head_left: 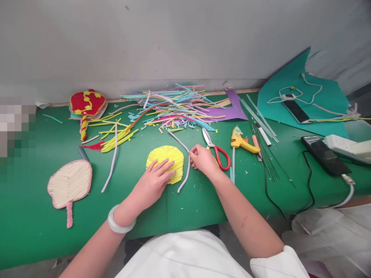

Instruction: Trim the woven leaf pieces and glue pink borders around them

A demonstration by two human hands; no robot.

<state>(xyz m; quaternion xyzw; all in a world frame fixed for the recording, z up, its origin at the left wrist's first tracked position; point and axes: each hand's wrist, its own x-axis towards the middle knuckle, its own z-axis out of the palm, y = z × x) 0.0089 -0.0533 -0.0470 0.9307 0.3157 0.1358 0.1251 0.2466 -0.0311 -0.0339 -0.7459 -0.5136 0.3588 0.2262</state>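
My left hand (156,179) lies with fingers spread over a round yellow panel (166,154) covered in rows of pipe cleaners. Its palm side rests on the panel's lower part and hides some of it. Just right of the panel, my right hand (201,160) pinches a pale lilac pipe cleaner (188,170) near its middle. The strip bends along the panel's right side, its lower end on the green table. Close beyond my right hand lie scissors (222,157) with red handles, blades partly spread.
Cut pipe cleaners (174,102) pile up at the back. A cream fan (71,183) and a red-and-yellow fan (87,104) lie left. To the right are a yellow glue gun (243,143) with its cord, thin wires (266,162), a phone (324,154) and a teal sheet (275,100).
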